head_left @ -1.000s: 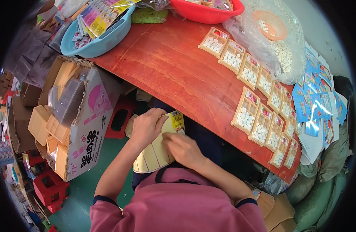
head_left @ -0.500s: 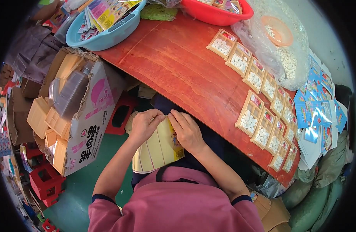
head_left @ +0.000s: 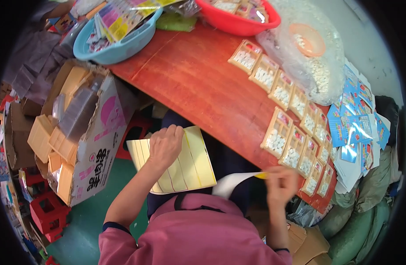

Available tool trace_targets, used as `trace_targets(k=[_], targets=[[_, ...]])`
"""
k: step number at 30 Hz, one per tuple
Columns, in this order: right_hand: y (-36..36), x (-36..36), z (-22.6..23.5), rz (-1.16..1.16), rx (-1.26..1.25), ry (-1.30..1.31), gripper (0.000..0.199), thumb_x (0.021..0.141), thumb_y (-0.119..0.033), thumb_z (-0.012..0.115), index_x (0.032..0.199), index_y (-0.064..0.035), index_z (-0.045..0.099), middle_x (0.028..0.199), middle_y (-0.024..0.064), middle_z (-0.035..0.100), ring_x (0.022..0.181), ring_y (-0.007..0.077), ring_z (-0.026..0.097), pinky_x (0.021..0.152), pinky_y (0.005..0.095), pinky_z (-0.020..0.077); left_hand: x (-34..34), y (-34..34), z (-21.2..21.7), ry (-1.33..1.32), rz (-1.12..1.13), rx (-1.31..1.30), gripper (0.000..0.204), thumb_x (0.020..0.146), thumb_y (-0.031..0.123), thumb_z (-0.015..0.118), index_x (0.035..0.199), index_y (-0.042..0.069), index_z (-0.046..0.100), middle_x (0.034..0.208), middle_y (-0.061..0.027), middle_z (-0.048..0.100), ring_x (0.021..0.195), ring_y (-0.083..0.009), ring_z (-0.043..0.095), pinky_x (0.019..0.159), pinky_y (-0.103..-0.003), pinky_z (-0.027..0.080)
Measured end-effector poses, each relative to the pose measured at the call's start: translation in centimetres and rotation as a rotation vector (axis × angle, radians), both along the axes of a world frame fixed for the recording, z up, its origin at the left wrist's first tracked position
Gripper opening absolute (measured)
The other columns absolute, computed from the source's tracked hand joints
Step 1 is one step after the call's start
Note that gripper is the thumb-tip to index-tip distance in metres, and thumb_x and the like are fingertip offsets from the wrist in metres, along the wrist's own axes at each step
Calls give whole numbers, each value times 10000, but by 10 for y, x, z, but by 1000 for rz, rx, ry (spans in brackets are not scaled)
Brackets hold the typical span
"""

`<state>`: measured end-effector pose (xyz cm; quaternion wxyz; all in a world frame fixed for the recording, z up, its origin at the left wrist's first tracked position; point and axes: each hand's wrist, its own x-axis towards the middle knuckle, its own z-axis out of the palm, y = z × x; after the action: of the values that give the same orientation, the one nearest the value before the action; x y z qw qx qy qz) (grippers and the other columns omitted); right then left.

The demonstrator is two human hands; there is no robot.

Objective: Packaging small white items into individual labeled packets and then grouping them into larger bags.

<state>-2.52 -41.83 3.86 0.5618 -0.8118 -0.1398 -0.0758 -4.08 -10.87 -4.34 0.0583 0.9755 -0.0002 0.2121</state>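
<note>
My left hand (head_left: 166, 143) is closed over the upper part of a pale yellow sheet (head_left: 189, 163) ruled with dark lines, which lies over my lap. At the right, my right hand (head_left: 282, 183) pinches the yellow end of a curling strip (head_left: 238, 180) whose visible side is mostly white. The strip droops from my fingers toward the sheet's lower right corner; whether they still touch there I cannot tell. Slight motion blur softens my right hand. Beyond it, on the table, two rows of tan compartment trays (head_left: 277, 140) hold white pieces and small printed packets.
The red-brown table (head_left: 185, 75) bears a blue basin (head_left: 143, 39), a red basin (head_left: 238, 24) and a clear bag (head_left: 317, 79) of white pieces. Blue printed cards (head_left: 353, 128) lie at the right. A cardboard box (head_left: 101, 141) with tan trays stands left, near red stools (head_left: 50, 212).
My hands have moved apart: the right one swung far to the right and down, drawing the strip away from the sheet. My left hand now grips the sheet, which has turned and shows more of its face.
</note>
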Motion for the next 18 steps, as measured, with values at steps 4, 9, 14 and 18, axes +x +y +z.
trace_targets(k=[4, 9, 14, 18], targets=[[-14, 19, 32, -163, 350, 143, 155, 865, 9, 566, 906, -64, 435, 835, 54, 548, 720, 101, 568, 602, 213, 504, 22, -32, -24, 98, -98, 202, 132, 704, 115, 553, 811, 69, 615, 788, -76, 521, 670, -218, 539, 519, -335, 425], [3, 40, 14, 81, 414, 235, 287, 809, 11, 669, 937, -70, 425, 854, 46, 580, 735, 80, 558, 631, 208, 447, 12, -56, -9, 95, -373, 48, 325, 742, 108, 517, 1012, -27, 637, 1073, -159, 569, 1087, -308, 488, 888, -440, 439], [-4, 55, 20, 69, 498, 351, 287, 819, -9, 675, 940, -67, 421, 847, 57, 592, 751, 99, 582, 664, 219, 472, -12, -39, 36, 43, -760, -93, 311, 744, 122, 620, 1032, 4, 618, 1124, -157, 612, 1039, -271, 604, 838, -392, 511], [-12, 62, 13, 33, 555, 410, 286, 822, -27, 679, 941, -66, 422, 851, 64, 584, 768, 120, 601, 652, 238, 521, 93, -39, 76, -100, -581, -276, 327, 781, 87, 619, 1093, -5, 576, 1059, -162, 632, 925, -323, 630, 757, -389, 534]])
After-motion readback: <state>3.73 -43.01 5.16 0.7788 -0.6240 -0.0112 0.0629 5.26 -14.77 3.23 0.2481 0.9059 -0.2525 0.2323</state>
